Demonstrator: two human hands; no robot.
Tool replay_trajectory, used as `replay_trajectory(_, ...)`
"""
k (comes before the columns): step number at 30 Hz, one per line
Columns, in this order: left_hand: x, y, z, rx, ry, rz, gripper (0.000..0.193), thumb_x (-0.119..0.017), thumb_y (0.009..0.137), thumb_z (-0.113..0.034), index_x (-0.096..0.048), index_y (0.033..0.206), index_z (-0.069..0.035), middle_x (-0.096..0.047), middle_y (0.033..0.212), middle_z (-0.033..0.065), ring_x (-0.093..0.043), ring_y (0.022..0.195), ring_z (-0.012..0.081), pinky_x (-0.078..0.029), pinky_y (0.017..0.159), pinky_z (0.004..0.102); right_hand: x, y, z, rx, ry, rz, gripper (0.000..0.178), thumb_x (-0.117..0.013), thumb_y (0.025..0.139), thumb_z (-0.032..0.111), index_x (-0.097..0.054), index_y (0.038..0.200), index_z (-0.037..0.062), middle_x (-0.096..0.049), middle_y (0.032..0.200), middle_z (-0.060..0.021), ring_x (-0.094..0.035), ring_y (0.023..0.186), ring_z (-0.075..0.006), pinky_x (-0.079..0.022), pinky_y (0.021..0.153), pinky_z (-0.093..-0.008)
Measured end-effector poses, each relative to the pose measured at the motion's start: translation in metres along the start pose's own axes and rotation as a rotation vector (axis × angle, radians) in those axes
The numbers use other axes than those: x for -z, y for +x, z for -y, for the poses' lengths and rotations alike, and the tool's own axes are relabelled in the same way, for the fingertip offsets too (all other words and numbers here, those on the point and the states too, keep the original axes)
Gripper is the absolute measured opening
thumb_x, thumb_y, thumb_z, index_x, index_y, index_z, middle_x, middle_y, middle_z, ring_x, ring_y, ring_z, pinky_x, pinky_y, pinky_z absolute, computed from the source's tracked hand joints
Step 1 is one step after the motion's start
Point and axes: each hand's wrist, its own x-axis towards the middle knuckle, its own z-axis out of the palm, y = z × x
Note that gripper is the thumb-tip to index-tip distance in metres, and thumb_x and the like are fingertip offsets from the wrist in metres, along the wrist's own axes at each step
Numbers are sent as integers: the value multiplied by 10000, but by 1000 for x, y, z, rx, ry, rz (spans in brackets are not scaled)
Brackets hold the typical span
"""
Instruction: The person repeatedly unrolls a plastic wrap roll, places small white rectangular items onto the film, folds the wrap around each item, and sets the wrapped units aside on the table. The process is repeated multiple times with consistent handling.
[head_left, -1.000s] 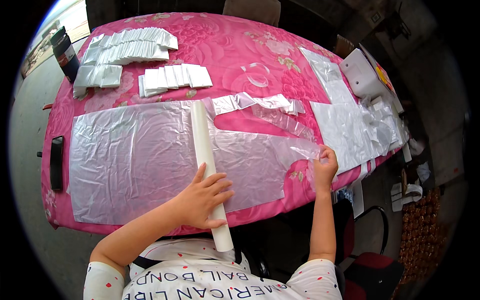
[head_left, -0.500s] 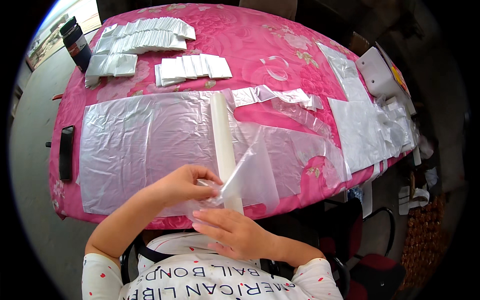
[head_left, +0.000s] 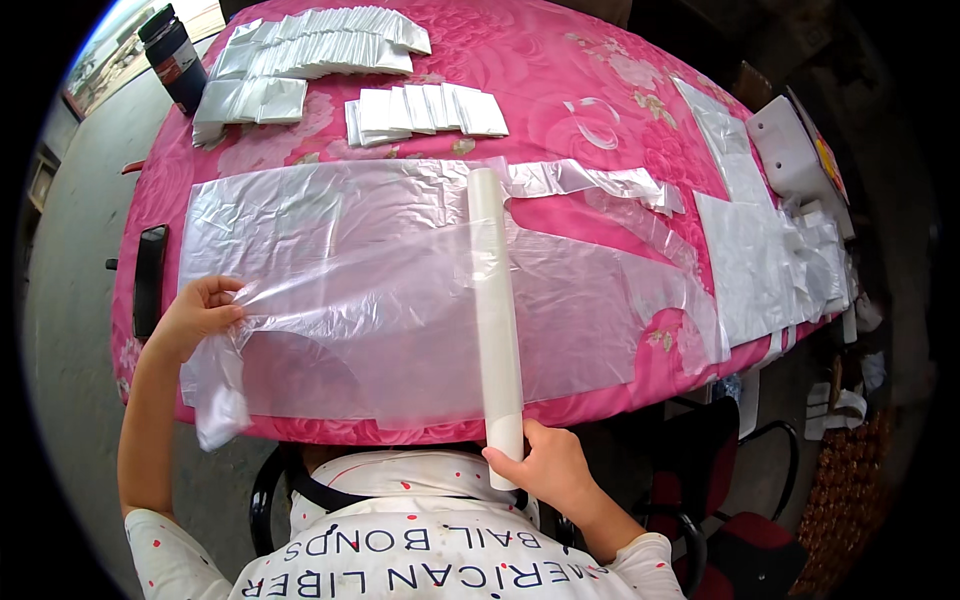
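My left hand point(head_left: 205, 312) pinches the edge of a thin, see-through plastic sheet point(head_left: 340, 365), raised at the table's left side. It has curved cut-outs like a disposable apron, and a bunched end hangs below my fingers over the table edge. Across the middle lies a long white tube point(head_left: 490, 260), pointing away from me. My right hand point(head_left: 545, 465) grips its near end, thumb on top, just past the table edge. Under the sheet and tube, more flat plastic film point(head_left: 235, 215) spreads over the table, with curved cut-outs and strips point(head_left: 595, 182) to the right.
A pink floral cloth point(head_left: 520, 60) covers the table. Folded plastic packets point(head_left: 430, 108) stand in rows at the back left, near a dark jar point(head_left: 175, 60). A phone point(head_left: 150, 280) lies at the left edge. Flat plastic sheets point(head_left: 745, 265) and a white box point(head_left: 785, 148) sit at right.
My left hand has moved left, drawing the plastic sheet across the table. My right hand has shifted right and now holds the tube's near end. The view has shifted slightly.
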Motion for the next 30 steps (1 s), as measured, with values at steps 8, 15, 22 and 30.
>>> replay_trajectory(8, -67, -13, -25, -790, 868, -418, 342, -582, 734, 45, -572, 1069, -24, -577, 1084, 154, -522, 1046, 330, -402, 903, 393, 4, 1, -1, -11, 67, 39, 417, -643, 729, 394, -619, 907, 18, -642, 742, -158, -630, 688, -312, -493, 646, -380)
replay_trajectory(15, -235, 31, -20, -975, 715, -51, 488, -512, 816, -99, -393, 1267, 46, -375, 1340, 205, -349, 1250, 342, -286, 1039, 414, 10, -1, -2, -39, 74, 124, 409, -638, 735, 395, -634, 916, 29, -647, 769, -163, -632, 731, -319, -490, 685, -380)
replay_trajectory(22, -249, 47, -4, -899, 1036, -106, 563, -401, 851, -183, -288, 1320, 108, -274, 1400, 254, -234, 1331, 342, -173, 1093, 426, 27, 17, -8, 12, 86, 274, 475, -635, 748, 475, -656, 902, 26, -657, 790, -166, -642, 735, -304, -498, 689, -367)
replay_trajectory(30, -253, 49, -4, -959, 1120, -126, 561, -341, 859, -208, -309, 1311, 124, -292, 1392, 266, -244, 1329, 353, -168, 1095, 432, 70, 168, 20, 131, -158, -82, 531, -532, 846, 500, -654, 737, -5, -609, 586, -89, -592, 542, -152, -453, 519, -309)
